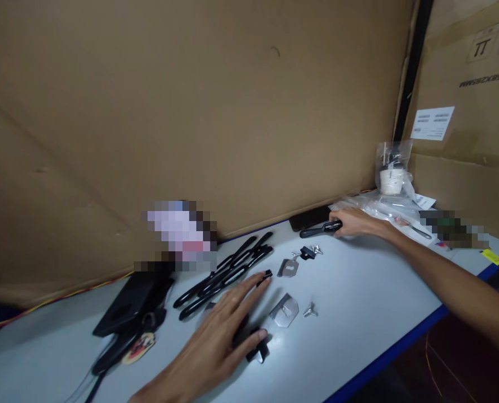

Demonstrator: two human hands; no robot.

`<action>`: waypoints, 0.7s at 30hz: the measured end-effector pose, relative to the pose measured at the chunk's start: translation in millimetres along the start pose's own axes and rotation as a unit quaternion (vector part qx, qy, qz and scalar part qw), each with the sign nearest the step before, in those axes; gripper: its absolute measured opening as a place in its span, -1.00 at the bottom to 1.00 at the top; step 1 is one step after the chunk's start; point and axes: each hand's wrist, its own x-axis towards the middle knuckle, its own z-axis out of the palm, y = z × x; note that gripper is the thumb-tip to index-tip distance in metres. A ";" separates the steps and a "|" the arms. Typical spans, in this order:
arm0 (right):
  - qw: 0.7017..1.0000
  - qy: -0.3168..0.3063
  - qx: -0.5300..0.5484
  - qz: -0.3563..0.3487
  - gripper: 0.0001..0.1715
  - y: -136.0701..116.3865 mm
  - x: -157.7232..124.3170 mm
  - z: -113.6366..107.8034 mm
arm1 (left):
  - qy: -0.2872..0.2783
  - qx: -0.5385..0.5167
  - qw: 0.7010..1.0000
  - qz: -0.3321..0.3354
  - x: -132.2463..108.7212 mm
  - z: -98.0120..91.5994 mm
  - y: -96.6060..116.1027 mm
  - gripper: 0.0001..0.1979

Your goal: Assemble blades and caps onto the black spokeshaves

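Note:
My left hand (224, 319) reaches low over the table with its fingers stretched out and apart. A small black piece (267, 274) lies at its fingertips, and a black bracket-like part (259, 354) is at its thumb, partly covered. Farther right, my right hand (352, 221) is closed on a slim black handle (316, 230). Several long black slotted handles (228, 274) lie in a pile beyond my left hand. Between the hands are two bent metal plates (286, 309), a small black clip (307, 253) and some silver screws (311, 309).
A dark flat object (304, 218) lies along the cardboard wall (232, 112). Plastic bags and a bagged white cup-like container (391, 180) stand at the back right. At left are a black box-like object (127, 299) and a cord. A blue edge (394, 352) borders the table.

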 end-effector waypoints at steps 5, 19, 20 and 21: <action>0.999 0.002 0.022 -0.034 -0.65 -7.4 -1.2 9.1 | -0.036 0.004 0.999 -0.022 0.9 8.5 -5.0 -0.30; 0.992 0.096 -0.001 -0.076 -0.69 -80.5 -24.5 46.9 | -0.121 -0.003 0.990 -0.069 8.3 1.8 -2.6 -0.11; 0.992 0.096 0.001 -0.087 -0.70 -86.6 -25.5 51.8 | -0.131 -0.008 0.989 -0.072 10.4 0.5 -0.1 -0.09; 0.990 0.097 0.004 -0.099 -0.71 -92.4 -26.1 56.1 | -0.140 -0.013 0.987 -0.074 12.5 -0.5 2.4 -0.08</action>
